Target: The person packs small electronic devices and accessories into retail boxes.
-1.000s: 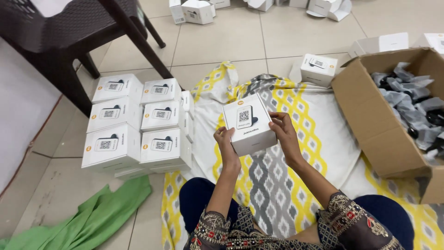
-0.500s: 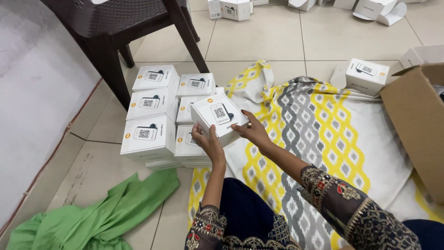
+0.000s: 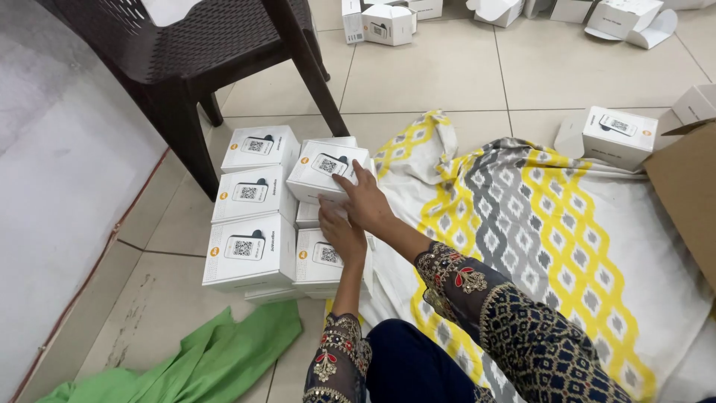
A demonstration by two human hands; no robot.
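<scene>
Small white carton (image 3: 328, 170): squarish, flat-topped, with a dark square code panel and a small orange round mark printed on the lid. Held at the far right corner of a stack of like cartons (image 3: 257, 209) on the tiled floor, raised above the row beneath it and tilted slightly. Long axis running left to right across the view; printed lid facing up, toward the camera.

Right hand (image 3: 365, 201): laid over the near right corner of the carton, fingers spread across lid and side, pressed on it. Left hand (image 3: 341, 233): below the carton's near edge, fingers curled up against it, resting over the lower cartons.

Stack: two columns, three rows showing, all white, lids bearing the same code panel and orange dot. Dark plastic chair (image 3: 201, 52) behind the stack. Green cloth (image 3: 201, 362) crumpled on the floor, near left. Yellow-and-grey patterned sheet (image 3: 552, 239) to the right. Single white carton (image 3: 619, 136) at its far edge, beside a brown cardboard box (image 3: 690, 194). Loose opened white cartons (image 3: 388, 22) along the far floor.
</scene>
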